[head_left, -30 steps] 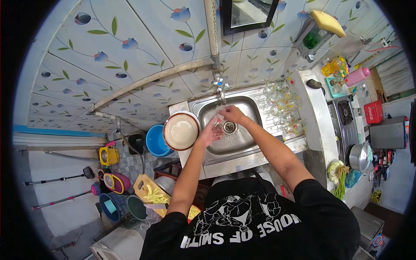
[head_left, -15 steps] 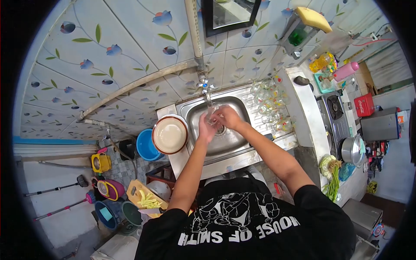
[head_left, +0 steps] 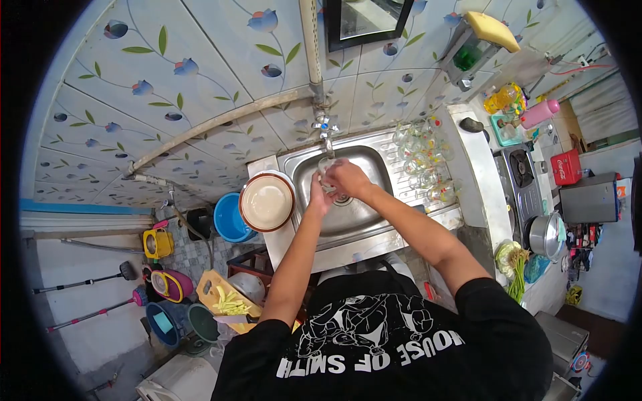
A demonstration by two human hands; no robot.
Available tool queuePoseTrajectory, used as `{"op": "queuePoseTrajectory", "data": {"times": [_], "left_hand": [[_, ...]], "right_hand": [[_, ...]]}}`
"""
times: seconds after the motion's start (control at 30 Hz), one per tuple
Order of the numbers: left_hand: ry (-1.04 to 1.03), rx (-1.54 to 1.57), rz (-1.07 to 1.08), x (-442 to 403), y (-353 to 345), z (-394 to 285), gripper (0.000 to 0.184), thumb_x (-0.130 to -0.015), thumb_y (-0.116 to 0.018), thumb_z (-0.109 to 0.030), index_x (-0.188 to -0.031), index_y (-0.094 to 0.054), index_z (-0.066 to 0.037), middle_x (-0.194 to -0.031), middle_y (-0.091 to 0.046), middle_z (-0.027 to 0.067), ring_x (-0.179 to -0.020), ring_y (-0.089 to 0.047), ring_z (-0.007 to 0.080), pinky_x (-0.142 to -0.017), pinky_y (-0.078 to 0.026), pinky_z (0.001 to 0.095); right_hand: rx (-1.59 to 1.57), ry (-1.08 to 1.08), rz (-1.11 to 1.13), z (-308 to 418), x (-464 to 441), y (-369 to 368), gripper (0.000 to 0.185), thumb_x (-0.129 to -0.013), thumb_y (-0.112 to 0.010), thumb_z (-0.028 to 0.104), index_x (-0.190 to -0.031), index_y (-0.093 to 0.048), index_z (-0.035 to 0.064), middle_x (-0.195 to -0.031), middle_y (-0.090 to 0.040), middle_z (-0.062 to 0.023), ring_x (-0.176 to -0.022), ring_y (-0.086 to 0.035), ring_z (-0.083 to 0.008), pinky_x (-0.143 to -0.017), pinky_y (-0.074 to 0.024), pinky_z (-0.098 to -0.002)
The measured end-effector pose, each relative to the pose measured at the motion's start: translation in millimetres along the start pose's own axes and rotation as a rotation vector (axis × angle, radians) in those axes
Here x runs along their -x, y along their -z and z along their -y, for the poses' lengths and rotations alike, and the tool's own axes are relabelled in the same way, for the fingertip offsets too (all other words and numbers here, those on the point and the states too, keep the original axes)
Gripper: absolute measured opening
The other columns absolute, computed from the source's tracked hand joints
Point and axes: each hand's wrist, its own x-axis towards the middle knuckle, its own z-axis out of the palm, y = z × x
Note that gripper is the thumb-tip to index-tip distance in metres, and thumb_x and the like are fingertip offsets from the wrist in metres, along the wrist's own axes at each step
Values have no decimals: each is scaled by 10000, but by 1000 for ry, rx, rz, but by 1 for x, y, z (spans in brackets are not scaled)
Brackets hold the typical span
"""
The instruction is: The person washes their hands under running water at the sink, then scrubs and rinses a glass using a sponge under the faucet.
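Over the steel sink (head_left: 304, 227), both hands are together just below the faucet (head_left: 326, 127). A clear drinking glass (head_left: 326, 164) is between them, its rim toward the spout. My right hand (head_left: 349, 179) is closed over the glass from the right. On its left side, my left hand (head_left: 320, 196) wraps round the lower part. Fingers cover much of the glass. To the right, on the ribbed drainboard, stand several clear glasses (head_left: 424, 157) with coloured marks. At the sink's left sits a stack of plates (head_left: 267, 202), the top one cream with a brown rim.
A blue basin (head_left: 231, 219) is left of the plates. Lower left, a wooden cutting board (head_left: 214, 294) carries cut pale pieces and a knife. At the right, a counter holds a stove (head_left: 520, 170), a metal pot (head_left: 543, 234) and green vegetables (head_left: 516, 277). A soap dispenser (head_left: 468, 53) hangs on the wall.
The camera view has shifted slightly. My hands stay under the faucet with the glass; the right hand has turned a little and covers more of it.
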Motion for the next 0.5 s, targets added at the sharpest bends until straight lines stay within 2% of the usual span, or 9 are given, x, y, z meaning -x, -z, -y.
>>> {"op": "queuePoseTrajectory", "data": {"times": [0.03, 0.1, 0.2, 0.27, 0.3, 0.37, 0.4, 0.43, 0.5], "left_hand": [[-14, 6, -63, 0, -5, -2, 455, -871, -450, -534, -1104, -519, -150, -1012, -577, 62, -881, -573, 237, -743, -504, 344], [-38, -7, -31, 6, -5, -3, 459, -874, -455, -532, -1106, -530, -143, -1026, -575, 63, -908, -574, 235, -733, -517, 340], [-92, 1, 37, 12, -2, -2, 445, -873, -498, -503, -1105, -553, -127, -1031, -581, 61, -935, -580, 225, -720, -533, 332], [-124, 23, 63, 17, 2, -1, 427, -869, -536, -476, -1103, -563, -119, -1023, -588, 57, -935, -584, 216, -717, -537, 327], [-258, -55, 35, 25, 1, -2, 423, -849, -598, -415, -1119, -561, -91, -1017, -600, 61, -916, -594, 201, -721, -537, 318], [-403, -143, 3, 43, 2, -6, 433, -830, -661, -353, -1135, -558, -63, -1011, -612, 64, -896, -603, 187, -726, -538, 310], [-469, -298, -51, 56, -1, -8, 471, -813, -693, -285, -1171, -525, -29, -1074, -593, 83, -921, -601, 177, -762, -531, 301], [-536, -453, -106, 63, -3, -9, 522, -796, -724, -216, -1207, -491, 5, -1137, -574, 101, -946, -600, 168, -798, -524, 293], [-640, -408, -133, 50, 12, -6, 557, -758, -763, -143, -1202, -487, 50, -1062, -607, 105, -872, -614, 137, -710, -528, 246]], "right_hand": [[-116, -196, -33, 3, -3, 8, 207, -840, -587, 256, -830, -662, 63, -826, -661, -114, -889, -573, -337, -777, -468, -415], [-124, -212, -122, 9, 0, 8, 221, -830, -606, 267, -830, -659, 53, -799, -649, -153, -807, -575, -372, -756, -460, -422], [-376, -183, -41, 5, 0, 14, 290, -864, -584, 297, -804, -641, 19, -755, -647, -140, -710, -607, -313, -706, -475, -393], [-767, -459, -133, -18, -1, -15, 365, -911, -534, 349, -817, -624, 8, -739, -637, -109, -629, -610, -222, -605, -490, -343], [-773, -459, -131, -19, -1, -21, 365, -911, -534, 349, -817, -624, 8, -739, -637, -109, -629, -610, -222, -605, -490, -343], [-1238, -815, -96, -22, -8, -31, 395, -940, -483, 384, -865, -616, 19, -747, -616, -76, -595, -587, -146, -519, -483, -286], [-1175, -870, 2, -31, -13, -40, 400, -932, -486, 416, -979, -597, 34, -770, -610, -66, -602, -595, -150, -497, -488, -272], [-1181, -853, -8, -31, -20, -43, 400, -932, -486, 416, -979, -597, 34, -770, -610, -66, -602, -595, -150, -497, -488, -272], [-1448, -819, -22, -21, -27, -52, 440, -870, -555, 445, -967, -596, 18, -777, -602, -57, -524, -574, -140, -456, -487, -270]]}}
